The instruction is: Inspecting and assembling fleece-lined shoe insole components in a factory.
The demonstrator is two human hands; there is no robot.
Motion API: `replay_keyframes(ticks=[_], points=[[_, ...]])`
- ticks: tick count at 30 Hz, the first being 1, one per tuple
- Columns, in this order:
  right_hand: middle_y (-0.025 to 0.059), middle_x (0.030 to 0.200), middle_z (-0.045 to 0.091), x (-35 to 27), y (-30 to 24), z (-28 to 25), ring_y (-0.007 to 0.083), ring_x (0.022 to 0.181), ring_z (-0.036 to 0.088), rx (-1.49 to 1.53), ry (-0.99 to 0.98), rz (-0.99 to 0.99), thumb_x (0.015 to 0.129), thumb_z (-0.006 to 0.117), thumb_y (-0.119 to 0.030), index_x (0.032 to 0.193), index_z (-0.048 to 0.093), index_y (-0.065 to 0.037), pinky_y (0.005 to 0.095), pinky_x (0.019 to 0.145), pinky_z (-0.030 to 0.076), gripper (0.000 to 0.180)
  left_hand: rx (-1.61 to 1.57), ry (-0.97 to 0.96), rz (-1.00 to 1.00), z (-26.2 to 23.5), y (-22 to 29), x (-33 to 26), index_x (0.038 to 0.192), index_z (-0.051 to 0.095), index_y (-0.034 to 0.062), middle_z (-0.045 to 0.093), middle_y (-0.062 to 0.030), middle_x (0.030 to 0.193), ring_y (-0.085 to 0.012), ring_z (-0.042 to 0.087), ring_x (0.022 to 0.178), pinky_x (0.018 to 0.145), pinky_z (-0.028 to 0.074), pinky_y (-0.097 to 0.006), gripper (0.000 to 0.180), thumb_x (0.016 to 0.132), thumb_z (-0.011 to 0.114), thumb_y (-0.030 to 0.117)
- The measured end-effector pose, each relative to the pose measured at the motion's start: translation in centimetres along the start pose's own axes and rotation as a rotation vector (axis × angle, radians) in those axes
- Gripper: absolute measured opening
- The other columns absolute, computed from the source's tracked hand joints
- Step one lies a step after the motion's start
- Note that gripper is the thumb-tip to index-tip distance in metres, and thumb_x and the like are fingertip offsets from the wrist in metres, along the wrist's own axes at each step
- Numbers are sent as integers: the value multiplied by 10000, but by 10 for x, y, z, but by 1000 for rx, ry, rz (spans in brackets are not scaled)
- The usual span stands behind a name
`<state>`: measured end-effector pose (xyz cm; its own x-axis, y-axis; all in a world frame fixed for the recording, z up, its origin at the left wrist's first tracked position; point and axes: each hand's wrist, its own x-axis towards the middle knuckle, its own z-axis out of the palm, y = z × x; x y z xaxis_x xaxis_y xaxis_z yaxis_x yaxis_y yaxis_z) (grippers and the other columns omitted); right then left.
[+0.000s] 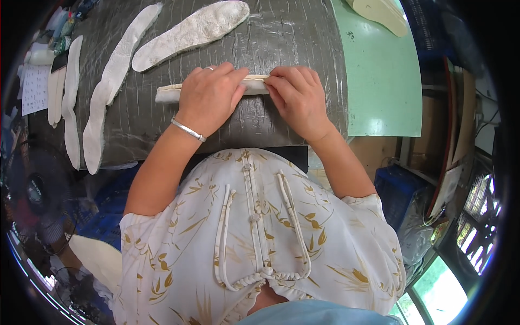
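Note:
Both of my hands are on a narrow white fleecy strip [169, 95] with a cream edge, lying crosswise on the dark plastic-covered table [281, 35]. Over its left half, my left hand [211, 93] has its fingers bent down and closed on the strip. My right hand [298, 97] pinches the strip's right end between thumb and fingers. A silver bangle is on my left wrist. Beyond my hands lies a fuzzy white insole [190, 37], flat on the table. Two long wavy white fleecy pieces [111, 81] [72, 103] lie farther left.
A pale green board [379, 81] adjoins the table on the right, with cream insole shapes [382, 15] at its far edge. Slim cream pieces [56, 89] and a written sheet [35, 86] are at far left. A black fan [38, 187] stands lower left; a blue crate [398, 189] sits lower right.

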<state>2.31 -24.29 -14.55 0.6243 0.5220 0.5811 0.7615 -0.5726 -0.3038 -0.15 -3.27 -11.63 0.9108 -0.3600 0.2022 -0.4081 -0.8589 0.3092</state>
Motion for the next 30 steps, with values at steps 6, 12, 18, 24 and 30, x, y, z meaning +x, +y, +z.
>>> replay_keyframes(ticks=[6,12,18,24,30], points=[[88,979,611,3,4,8,284,861,608,83,-50,10,809,676,-46,910,574,-46,391,792,478,144,19,25,31,3,-1,-4,1017,707,181,604,-13,819,-221,632,776,691,463,-371,191,827,692,186],[96,904,633,2,-1,11,296,800,627,194,-21,149,802,693,-16,931,583,-56,387,726,494,174,23,56,38,6,-2,-5,1004,715,177,602,6,816,-210,617,760,673,446,-364,187,820,691,159],[105,850,646,7,-2,-2,303,760,635,287,-98,252,859,660,-47,1188,622,-48,402,686,500,331,-45,10,-1,-6,-1,-9,1158,673,116,655,-29,921,-236,627,831,726,448,-365,386,799,751,234],[75,971,680,-1,8,-16,274,880,632,126,-117,158,858,702,-140,1070,694,-54,409,860,468,229,-241,-52,-126,-38,-36,-32,1195,669,78,699,-79,1038,-248,641,970,845,457,-348,440,793,779,219],[48,903,697,-5,13,-16,245,829,633,205,-112,188,819,714,-74,926,729,-66,374,834,459,108,-367,-12,-153,-31,-44,-44,1139,715,108,715,-55,1022,-216,640,966,930,415,-354,357,788,777,133]])
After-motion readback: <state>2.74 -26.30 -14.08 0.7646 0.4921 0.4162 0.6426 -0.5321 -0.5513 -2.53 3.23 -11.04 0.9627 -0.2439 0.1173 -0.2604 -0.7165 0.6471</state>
